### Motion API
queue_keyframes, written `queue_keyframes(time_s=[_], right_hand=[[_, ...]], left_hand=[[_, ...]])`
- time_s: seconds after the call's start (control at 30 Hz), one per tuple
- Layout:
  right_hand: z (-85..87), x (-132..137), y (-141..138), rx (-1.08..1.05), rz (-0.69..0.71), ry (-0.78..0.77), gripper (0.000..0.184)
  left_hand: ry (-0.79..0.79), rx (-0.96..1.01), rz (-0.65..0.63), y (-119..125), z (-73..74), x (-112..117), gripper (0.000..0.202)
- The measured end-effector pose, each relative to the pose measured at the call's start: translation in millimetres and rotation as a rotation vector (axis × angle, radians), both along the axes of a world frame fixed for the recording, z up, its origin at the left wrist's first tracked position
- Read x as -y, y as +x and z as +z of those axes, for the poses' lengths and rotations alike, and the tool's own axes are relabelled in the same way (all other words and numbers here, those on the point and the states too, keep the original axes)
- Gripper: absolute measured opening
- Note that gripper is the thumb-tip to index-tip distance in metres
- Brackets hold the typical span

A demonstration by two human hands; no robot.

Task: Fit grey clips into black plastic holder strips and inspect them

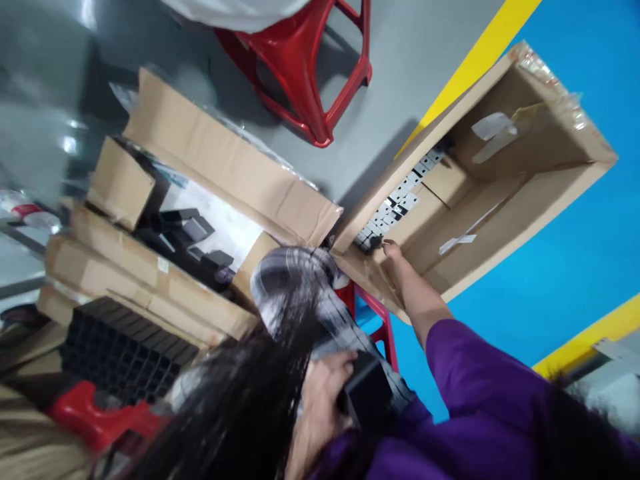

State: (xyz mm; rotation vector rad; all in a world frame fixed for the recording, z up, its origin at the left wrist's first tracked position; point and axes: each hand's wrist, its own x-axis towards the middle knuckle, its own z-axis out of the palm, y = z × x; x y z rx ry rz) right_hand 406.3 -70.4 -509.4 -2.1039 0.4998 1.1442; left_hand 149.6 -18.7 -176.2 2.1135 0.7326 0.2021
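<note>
My right hand, at the end of a purple sleeve, reaches into a large open cardboard box. Its fingers close on a small dark part at the end of a row of small grey and black parts along the box's inner wall. Low in the view, my left hand is wrapped round a short black square tube held close to my body. My dark hair hangs in front and hides part of that hand.
A second open carton at the left holds black square tube pieces. In front of it is a stack of black square tubes. A red stool stands on the grey floor, and another red stool is under the box. Blue floor with yellow lines lies to the right.
</note>
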Motion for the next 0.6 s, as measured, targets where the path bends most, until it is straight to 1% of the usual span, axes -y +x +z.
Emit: queue_keyframes(time_s=[0.07, 0.13, 0.2, 0.27, 0.3, 0.33, 0.37, 0.4, 0.43, 0.47, 0.5, 0.53, 0.6], right_hand=[[35.5, -2, 5, -0.006, 0.085, 0.064, 0.035], [79.8, -6, 7, 0.018, 0.160, 0.173, 0.030], [134.7, -7, 4, 0.048, 0.224, 0.327, 0.024], [196.0, -1, -7, 0.056, 0.293, 0.515, 0.025], [226.1, 5, -16, 0.042, 0.337, 0.632, 0.028], [254.3, 11, -27, -0.009, 0.379, 0.810, 0.034], [279.3, 17, -40, -0.081, 0.418, 0.937, 0.042], [300.7, 23, -54, -0.155, 0.459, 1.015, 0.049], [318.0, 28, -69, -0.229, 0.500, 1.062, 0.056], [331.2, 31, -85, -0.291, 0.518, 1.078, 0.059], [340.7, 34, -100, -0.339, 0.516, 1.070, 0.058], [346.7, 36, -116, -0.368, 0.494, 1.049, 0.054], [350.9, 37, -144, -0.363, 0.430, 1.010, 0.043]], left_hand=[[0.013, 0.043, -0.002, 9, 0.0, -6, 0.057], [0.035, 0.050, 0.030, 11, -1.1, -4, 0.049], [0.065, 0.012, 0.058, 10, -1.6, 2, 0.050], [0.075, 0.010, 0.103, 8, -0.6, 9, 0.054], [0.078, 0.033, 0.131, 6, 0.4, 12, 0.056], [0.081, 0.069, 0.163, 5, 1.9, 14, 0.059], [0.088, 0.107, 0.196, 3, 3.8, 15, 0.061], [0.102, 0.140, 0.229, -1, 6.3, 16, 0.062], [0.126, 0.174, 0.254, -5, 9.2, 16, 0.063], [0.156, 0.206, 0.273, -11, 12.6, 17, 0.062], [0.191, 0.240, 0.286, -18, 16.3, 17, 0.061], [0.232, 0.274, 0.292, -27, 20.2, 18, 0.059], [0.326, 0.330, 0.301, -48, 27.3, 22, 0.056]])
